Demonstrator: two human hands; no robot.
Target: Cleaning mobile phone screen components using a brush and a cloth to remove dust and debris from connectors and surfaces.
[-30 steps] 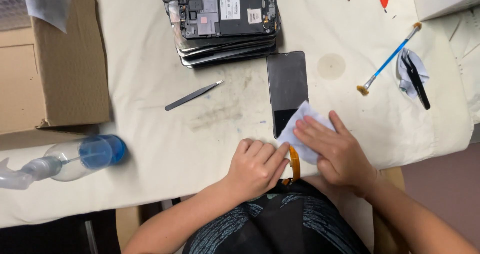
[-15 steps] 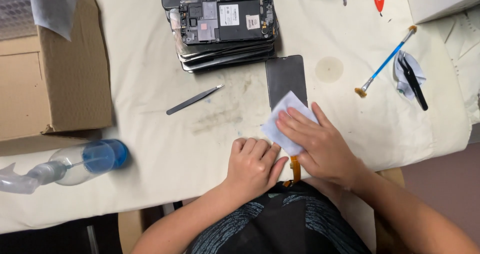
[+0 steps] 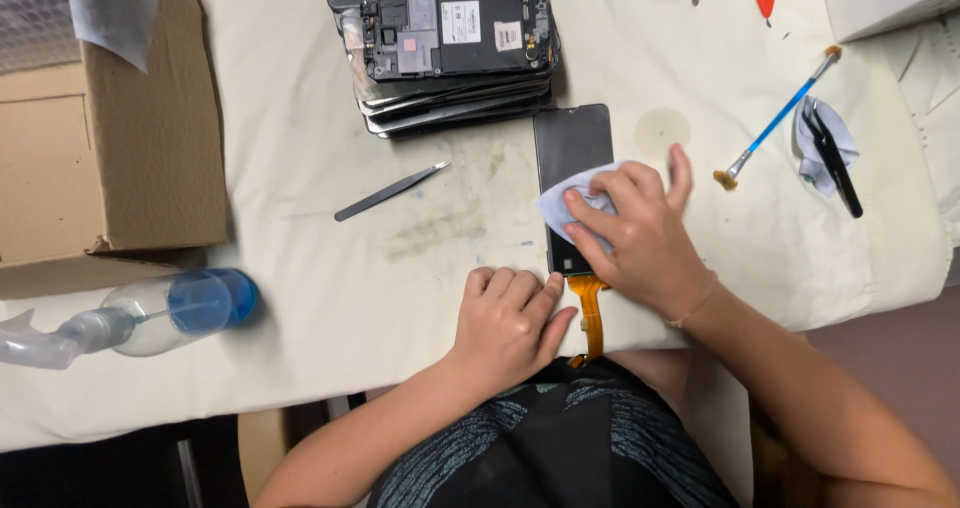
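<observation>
The phone screen [image 3: 570, 148] was pinned flat on the tabletop [image 3: 300, 178] by the curled, empty left hand [image 3: 510, 318] so a white wipe [image 3: 575, 203], gripped under the right hand [image 3: 640, 233], could be pressed firmly on its glass.

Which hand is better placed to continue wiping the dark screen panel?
Probably the right hand: it already presses the white wipe on the screen panel. The left hand rests fisted at the panel's near corner.

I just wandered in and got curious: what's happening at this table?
A person presses a white wipe onto a dark phone screen panel with the right hand. The left hand rests beside the panel's lower corner, near its orange ribbon cable. Tweezers and a stack of opened phones lie nearby.
</observation>
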